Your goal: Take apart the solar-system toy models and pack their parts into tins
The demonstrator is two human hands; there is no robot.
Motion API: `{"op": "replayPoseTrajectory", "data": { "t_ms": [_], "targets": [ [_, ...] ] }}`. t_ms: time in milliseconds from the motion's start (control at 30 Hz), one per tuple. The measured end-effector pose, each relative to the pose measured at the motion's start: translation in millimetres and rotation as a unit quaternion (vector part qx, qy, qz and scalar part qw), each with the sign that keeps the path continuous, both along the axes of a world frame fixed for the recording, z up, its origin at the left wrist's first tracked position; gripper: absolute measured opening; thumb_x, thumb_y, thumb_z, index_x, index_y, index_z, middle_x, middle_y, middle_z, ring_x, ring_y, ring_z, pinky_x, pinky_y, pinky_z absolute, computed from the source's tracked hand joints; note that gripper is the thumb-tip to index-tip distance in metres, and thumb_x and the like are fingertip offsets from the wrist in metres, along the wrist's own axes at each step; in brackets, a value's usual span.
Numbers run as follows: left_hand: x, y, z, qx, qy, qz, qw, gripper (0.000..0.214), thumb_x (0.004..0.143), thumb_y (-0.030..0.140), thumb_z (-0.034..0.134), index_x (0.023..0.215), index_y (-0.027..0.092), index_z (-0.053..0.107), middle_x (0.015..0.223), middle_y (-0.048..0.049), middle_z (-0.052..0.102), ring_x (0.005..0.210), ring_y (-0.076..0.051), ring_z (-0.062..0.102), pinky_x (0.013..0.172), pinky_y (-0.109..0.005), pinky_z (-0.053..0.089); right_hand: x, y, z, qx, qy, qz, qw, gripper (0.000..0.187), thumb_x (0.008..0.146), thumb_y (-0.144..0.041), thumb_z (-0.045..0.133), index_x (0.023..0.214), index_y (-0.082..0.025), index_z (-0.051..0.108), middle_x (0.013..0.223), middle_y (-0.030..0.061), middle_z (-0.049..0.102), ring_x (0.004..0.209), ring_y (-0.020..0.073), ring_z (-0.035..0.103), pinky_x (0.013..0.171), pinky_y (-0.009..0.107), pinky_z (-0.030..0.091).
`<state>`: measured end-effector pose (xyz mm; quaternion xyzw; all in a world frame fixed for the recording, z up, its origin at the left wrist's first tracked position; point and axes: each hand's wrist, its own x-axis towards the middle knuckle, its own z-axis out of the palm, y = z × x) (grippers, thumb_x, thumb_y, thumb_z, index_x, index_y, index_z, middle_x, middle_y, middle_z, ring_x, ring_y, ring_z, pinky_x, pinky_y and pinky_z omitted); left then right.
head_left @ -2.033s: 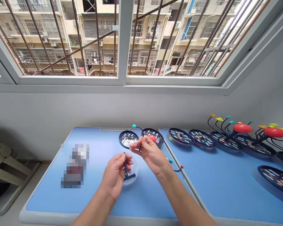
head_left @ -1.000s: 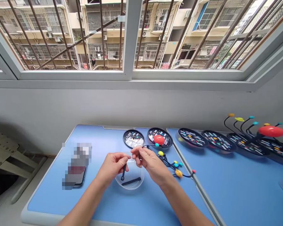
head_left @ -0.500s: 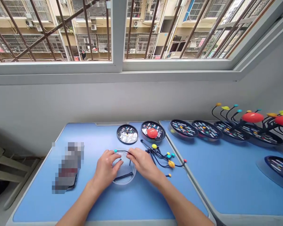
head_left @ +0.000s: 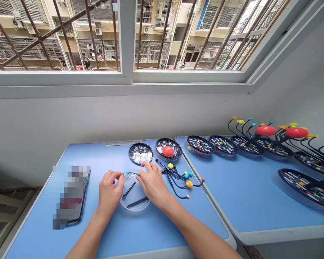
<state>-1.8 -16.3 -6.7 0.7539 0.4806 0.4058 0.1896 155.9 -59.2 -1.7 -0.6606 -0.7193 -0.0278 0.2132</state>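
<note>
A clear round dish [head_left: 140, 208] lies on the blue table [head_left: 156, 230] with two black rods [head_left: 128, 190] inside it. My left hand [head_left: 109, 192] is curled at the dish's left rim, thumb and forefinger pinched close to a teal ball [head_left: 127, 173]. That ball ends a thin black wire arm running over the dish's far rim to my right hand [head_left: 151, 183], whose fingers are closed on the wire. What my left fingers pinch is too small to make out.
A tangle of wire arms with coloured balls [head_left: 182, 177] lies right of my right hand. Behind stand two black discs [head_left: 140, 153], one carrying a red ball [head_left: 167, 151]. A phone [head_left: 71, 196] lies left. More discs and assembled models [head_left: 264, 131] fill the right-hand table.
Both hands have come down to the dish. The black rod from my left hand now lies in the dish. The teal-ball arm has swung from above down to the dish's far rim.
</note>
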Motion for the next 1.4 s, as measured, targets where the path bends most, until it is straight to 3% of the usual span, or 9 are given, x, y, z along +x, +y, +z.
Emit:
{"op": "replayPoseTrajectory", "data": {
  "t_ms": [100,267,400,567,800,1067,1167,1333,1400],
  "targets": [
    [0,1,-3.0,-0.006,0.012,-0.011,1.0,0.021,0.079,0.028,0.046,0.07,0.02,0.064,0.067,-0.0016,0.059,0.064,-0.015,0.054,0.058,-0.025,0.041,-1,0,-1.7,-0.008,0.005,0.002,1.0,0.001,0.078,-0.017,0.063,0.079,-0.018,0.063,0.109,0.011,0.054,0.097,0.0262,0.044,0.077,0.039,0.038],
    [-1,3,-5.7,-0.005,0.022,-0.001,1.0,0.023,0.078,0.03,0.045,0.07,0.02,0.064,0.068,-0.0024,0.059,0.067,-0.017,0.056,0.061,-0.027,0.041,8,-3,2.5,0.041,0.045,0.007,0.998,0.029,0.075,-0.024,0.069,0.101,-0.02,0.058,0.102,0.0083,0.057,0.091,0.0233,0.046,0.076,0.035,0.037],
    [-1,5,-8.1,-0.041,0.057,0.02,0.997,0.025,0.078,0.034,0.044,0.077,0.02,0.065,0.069,-0.0019,0.058,0.057,-0.016,0.053,0.057,-0.028,0.041,48,-15,9.7,0.071,0.01,-0.052,0.996,0.003,0.08,-0.017,0.06,0.079,-0.019,0.058,0.086,0.0047,0.061,0.082,0.0211,0.048,0.071,0.033,0.032],
    [0,5,-11.2,-0.094,0.093,0.027,0.991,0.035,0.077,0.032,0.041,0.1,0.015,0.061,0.068,-0.002,0.058,0.055,-0.017,0.053,0.059,-0.031,0.043,97,-40,3.2,0.023,-0.086,-0.129,0.988,0.007,0.079,-0.013,0.059,0.076,-0.019,0.057,0.079,0.004,0.061,0.078,0.0213,0.048,0.067,0.032,0.028],
    [3,3,-13.9,-0.087,0.052,0.019,0.995,0.028,0.076,0.029,0.04,0.087,0.016,0.063,0.063,-0.0019,0.058,0.053,-0.017,0.054,0.06,-0.03,0.044,110,-44,-14.9,0.014,-0.111,-0.132,0.985,0.013,0.08,-0.01,0.053,0.071,-0.02,0.057,0.076,0.0043,0.062,0.077,0.0208,0.047,0.067,0.032,0.026],
    [4,-5,3.9,-0.068,-0.115,0.025,0.991,0.025,0.077,0.034,0.048,0.085,0.017,0.064,0.071,-0.0016,0.055,0.055,-0.013,0.048,0.06,-0.029,0.044,112,-55,41.5,0.183,0.014,-0.076,0.98,0.02,0.083,-0.02,0.052,0.067,-0.021,0.063,0.072,0.0038,0.062,0.072,0.0189,0.048,0.068,0.033,0.035],
    [6,-10,26.5,-0.238,-0.244,-0.048,0.939,0.028,0.075,0.038,0.055,0.09,0.016,0.062,0.074,-0.0032,0.058,0.064,-0.014,0.054,0.056,-0.026,0.045,93,-57,63.5,0.219,0.078,-0.002,0.973,0.016,0.083,-0.02,0.054,0.074,-0.024,0.066,0.073,0.003,0.061,0.072,0.0184,0.049,0.063,0.031,0.041],
    [0,-14,54.4,-0.567,-0.321,-0.275,0.707,0.048,0.077,0.052,0.052,0.104,0.013,0.059,0.069,-0.0088,0.064,0.044,-0.012,0.054,0.032,-0.018,0.032,45,-46,60.0,0.257,0.066,0.079,0.961,0.027,0.084,-0.009,0.05,0.08,-0.028,0.069,0.077,0.0027,0.064,0.074,0.0169,0.049,0.066,0.031,0.044],
    [-4,-15,55.6,-0.606,-0.311,-0.321,0.658,0.046,0.075,0.049,0.056,0.101,0.012,0.062,0.054,-0.0039,0.061,0.028,-0.004,0.037,0.028,-0.016,0.021,29,-38,52.2,0.272,0.064,0.09,0.956,0.031,0.084,-0.006,0.048,0.081,-0.028,0.069,0.077,0.0026,0.065,0.074,0.0166,0.049,0.068,0.031,0.044]
  ]
}}
